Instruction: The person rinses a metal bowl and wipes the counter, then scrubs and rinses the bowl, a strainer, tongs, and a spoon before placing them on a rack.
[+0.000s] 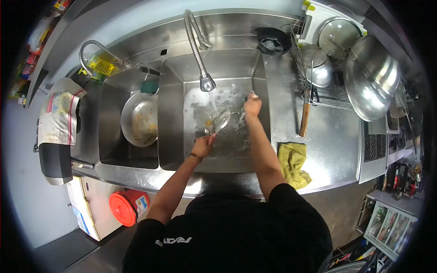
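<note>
Water runs from the flexible faucet [207, 83] into the large right sink basin [170, 136], where foam floats on the water. My left hand [203, 144] is closed on a shiny utensil [221, 122] that looks like a ladle or strainer, held under the stream. Over the right side of the same basin, my right hand [252, 104] is closed; what it holds, if anything, is too small to make out. A dirty round pan [141, 120] rests in the left basin, with a green scrubber [149, 87] near its top edge.
A yellow-green cloth [293, 164] lies on the right counter. Behind it stand a dish rack [330, 98], large metal bowls [371, 77] and a black bowl [273, 41]. Yellow soap bottles [102, 67] are at the back left. A red bucket [129, 207] stands below left.
</note>
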Motion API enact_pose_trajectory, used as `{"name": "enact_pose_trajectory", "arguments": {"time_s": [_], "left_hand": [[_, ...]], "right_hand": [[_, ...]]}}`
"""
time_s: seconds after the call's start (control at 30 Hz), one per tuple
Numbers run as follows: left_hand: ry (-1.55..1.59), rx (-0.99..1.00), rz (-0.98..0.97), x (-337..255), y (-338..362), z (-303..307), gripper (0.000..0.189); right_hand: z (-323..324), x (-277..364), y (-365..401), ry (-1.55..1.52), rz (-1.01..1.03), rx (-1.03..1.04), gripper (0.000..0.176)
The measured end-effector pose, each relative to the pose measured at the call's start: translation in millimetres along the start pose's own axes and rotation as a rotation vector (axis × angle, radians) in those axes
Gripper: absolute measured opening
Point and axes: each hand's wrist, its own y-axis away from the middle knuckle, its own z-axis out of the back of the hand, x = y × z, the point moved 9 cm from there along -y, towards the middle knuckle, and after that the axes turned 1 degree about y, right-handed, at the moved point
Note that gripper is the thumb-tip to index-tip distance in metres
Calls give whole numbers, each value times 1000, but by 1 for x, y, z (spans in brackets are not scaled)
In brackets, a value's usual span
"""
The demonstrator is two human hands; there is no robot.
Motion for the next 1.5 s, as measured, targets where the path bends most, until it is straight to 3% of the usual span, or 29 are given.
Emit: {"name": "enact_pose_trajectory", "arguments": {"time_s": [0.03, 0.07, 0.17, 0.23, 0.3, 0.37, 0.43, 0.5, 0.57, 0.63, 0.7, 0.73, 0.8, 0.83, 0.9, 0.97, 1.0, 1.07, 1.13, 1.2, 1.27, 1.33, 1.4, 1.43, 1.5], "left_hand": [[-1, -3, 0, 3, 2, 3, 53], [98, 16, 83, 13, 3, 2, 55], [245, 89, 269, 11, 10, 0, 59], [287, 140, 366, 10, 9, -6, 60], [143, 64, 217, 0, 3, -3, 64], [116, 32, 154, 1, 0, -4, 65], [82, -8, 87, 1, -2, -1, 67], [43, -2, 177, 7, -1, -1, 67], [21, -36, 113, -2, -10, 3, 63], [8, -68, 53, -5, -14, 5, 59], [-87, -84, -54, -2, -15, 3, 60], [-90, -85, -53, -9, -10, 9, 60], [386, 148, 426, 7, 11, 3, 66], [386, 147, 425, 8, 10, 2, 66], [678, 75, 417, 8, 9, -4, 70], [546, 76, 426, 13, 6, -5, 71], [412, 69, 429, 16, 3, -3, 72], [249, 84, 318, 3, -1, 2, 68], [87, 96, 208, -3, -1, 0, 65], [14, -65, -25, -15, -5, 7, 61], [-47, -47, -67, -18, -3, 5, 58], [-108, -20, -100, -21, 10, 1, 55], [-26, 18, -71, -24, 23, 0, 49], [-25, 16, -71, -22, 25, -1, 49], [-10, -128, -55, -16, 27, 8, 46]], "right_hand": [[-5, 5, -2, -126, -109, 174, 53], [-1, 18, 7, -125, -105, 176, 53], [-20, 4, 59, -447, -380, 347, 50], [-28, 14, 99, -510, -377, 454, 51], [-32, 40, 129, -178, 5, 449, 47], [-30, 56, 135, 125, 188, 379, 53], [-27, 62, 130, 190, 169, 366, 53], [-28, 64, 123, 254, 156, 358, 53], [-19, 66, 113, 264, 126, 218, 54], [-13, 67, 100, 196, 98, 154, 56], [-7, 26, 62, -57, -107, 23, 54], [-5, 19, 48, -187, -141, 63, 54], [-3, 17, 50, -371, -300, 243, 47], [-2, 7, 60, -372, -298, 243, 47], [-28, 14, 89, 368, 412, 330, 39], [-109, -88, 102, -352, 195, 559, 28], [-106, -68, 117, -352, 195, 555, 28], [-73, -37, 145, -371, -273, 428, 21], [-62, -11, 137, -427, -258, 438, 21], [-70, -11, 119, -473, -223, 381, 13], [-88, -24, 84, -1311, -426, 319, 9], [-34, 1, 44, -568, 38, 50, 16], [-22, 5, 21, -317, 14, 40, 35], [-13, 6, 16, -316, 15, 41, 35], [-14, -3, 16, -324, -254, 221, 34]]}}
